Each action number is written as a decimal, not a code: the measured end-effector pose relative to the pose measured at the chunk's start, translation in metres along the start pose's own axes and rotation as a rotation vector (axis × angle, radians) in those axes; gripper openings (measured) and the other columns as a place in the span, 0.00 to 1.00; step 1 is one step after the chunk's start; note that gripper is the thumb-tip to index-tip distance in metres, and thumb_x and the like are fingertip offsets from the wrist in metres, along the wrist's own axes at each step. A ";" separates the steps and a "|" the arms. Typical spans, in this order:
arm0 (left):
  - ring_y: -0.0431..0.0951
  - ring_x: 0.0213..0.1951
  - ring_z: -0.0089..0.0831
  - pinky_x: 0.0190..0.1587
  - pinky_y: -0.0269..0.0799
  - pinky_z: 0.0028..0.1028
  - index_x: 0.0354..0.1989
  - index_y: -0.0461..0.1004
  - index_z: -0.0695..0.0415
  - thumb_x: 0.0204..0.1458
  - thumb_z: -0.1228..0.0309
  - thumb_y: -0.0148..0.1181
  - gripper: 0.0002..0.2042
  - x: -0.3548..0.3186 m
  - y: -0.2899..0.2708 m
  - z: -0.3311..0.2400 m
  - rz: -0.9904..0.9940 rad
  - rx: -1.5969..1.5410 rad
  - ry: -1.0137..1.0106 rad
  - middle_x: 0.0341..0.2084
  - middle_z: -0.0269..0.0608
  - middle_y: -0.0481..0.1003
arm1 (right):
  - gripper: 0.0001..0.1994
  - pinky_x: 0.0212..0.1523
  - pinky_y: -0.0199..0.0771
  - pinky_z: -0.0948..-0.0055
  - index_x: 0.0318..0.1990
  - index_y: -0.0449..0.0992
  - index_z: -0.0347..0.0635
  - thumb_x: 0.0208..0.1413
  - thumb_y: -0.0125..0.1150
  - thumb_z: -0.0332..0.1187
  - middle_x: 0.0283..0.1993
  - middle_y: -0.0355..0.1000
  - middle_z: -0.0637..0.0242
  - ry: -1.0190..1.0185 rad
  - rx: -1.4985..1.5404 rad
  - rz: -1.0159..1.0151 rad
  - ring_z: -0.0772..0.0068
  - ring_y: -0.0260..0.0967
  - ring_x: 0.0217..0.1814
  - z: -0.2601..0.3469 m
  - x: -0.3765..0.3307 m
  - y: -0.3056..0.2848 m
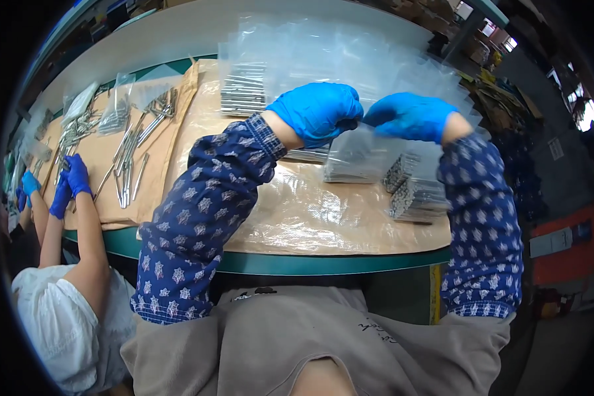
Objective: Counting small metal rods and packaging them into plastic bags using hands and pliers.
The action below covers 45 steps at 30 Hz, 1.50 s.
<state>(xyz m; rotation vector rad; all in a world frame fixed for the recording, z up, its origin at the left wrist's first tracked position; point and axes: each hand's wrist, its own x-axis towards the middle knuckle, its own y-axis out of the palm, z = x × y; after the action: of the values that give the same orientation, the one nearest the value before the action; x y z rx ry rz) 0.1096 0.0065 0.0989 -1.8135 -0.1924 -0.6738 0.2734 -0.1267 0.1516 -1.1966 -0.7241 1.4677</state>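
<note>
Both of my hands wear blue gloves and meet over the middle of the work surface. My left hand [320,113] is closed, with its fingers curled at the upper edge of a clear plastic bag [358,158]. Opposite it, my right hand [412,117] pinches the same edge, its fingertips pointing left. The bag's lower part shows beneath the hands; its contents are hard to make out. Beyond my left wrist lies a stack of bagged metal rods [243,91]. Bundles of shiny metal rods [417,195] lie piled below my right hand, seen end-on.
Overlapping clear bags [323,49] cover the far side. Brown sheeting [297,218] covers the green-edged table [290,264]. At left, a co-worker's purple-gloved hands [72,181] are near loose metal rods [129,175] and filled bags [117,109]. Flattened cardboard [501,99] lies at the right.
</note>
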 end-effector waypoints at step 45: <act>0.73 0.41 0.45 0.46 0.68 0.37 0.40 0.75 0.53 0.45 0.63 0.49 0.15 -0.195 0.028 0.017 0.239 -0.086 -0.527 0.40 0.45 0.74 | 0.09 0.41 0.70 0.63 0.35 0.74 0.45 0.47 0.51 0.33 0.37 0.73 0.58 -0.864 -0.751 -0.095 0.57 0.70 0.41 0.280 0.374 0.115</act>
<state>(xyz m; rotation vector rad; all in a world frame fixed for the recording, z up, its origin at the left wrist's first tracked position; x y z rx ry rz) -0.0323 0.0507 -0.0318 -2.0282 -0.2916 -0.0267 -0.0059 0.2439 0.0253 -0.9771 -2.0214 1.6746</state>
